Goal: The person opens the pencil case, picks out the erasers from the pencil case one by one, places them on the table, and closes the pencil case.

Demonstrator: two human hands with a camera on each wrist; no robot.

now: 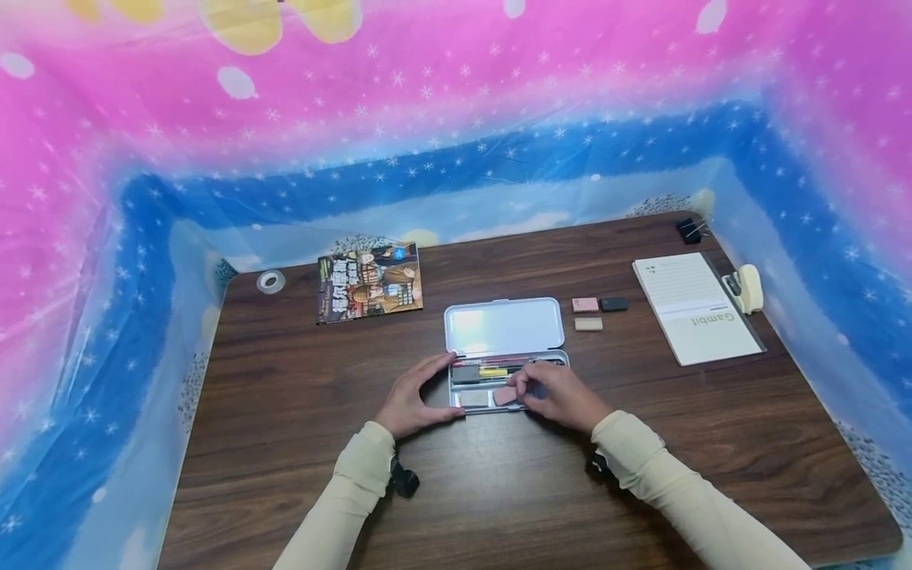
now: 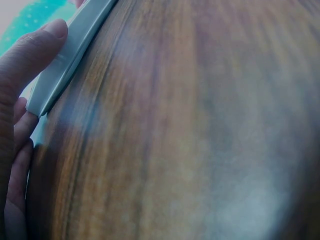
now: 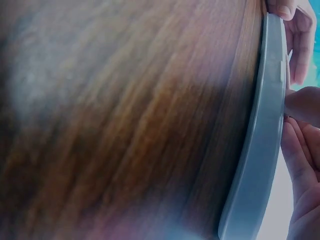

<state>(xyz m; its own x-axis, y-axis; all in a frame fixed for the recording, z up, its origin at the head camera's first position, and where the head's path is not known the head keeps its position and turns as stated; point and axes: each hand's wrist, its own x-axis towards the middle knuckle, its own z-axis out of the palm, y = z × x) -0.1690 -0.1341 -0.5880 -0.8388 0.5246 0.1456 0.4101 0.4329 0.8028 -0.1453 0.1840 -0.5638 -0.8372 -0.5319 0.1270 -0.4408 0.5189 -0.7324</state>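
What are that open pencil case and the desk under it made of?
The pencil case looks like thin painted metal or hard plastic: pale, smooth, its lid reflecting light. The desk looks like dark wood-grain laminate, streaked and slightly glossy, though it could be real wood.

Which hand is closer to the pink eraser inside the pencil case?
The right hand: it pinches the pink eraser. The left hand holds the pencil case at its left end.

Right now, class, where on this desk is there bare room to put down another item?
Bare wood lies between the tape roll and the left hand, and along the table front edge. Crowded: around the pencil case, both hands, the erasers and the notepad.
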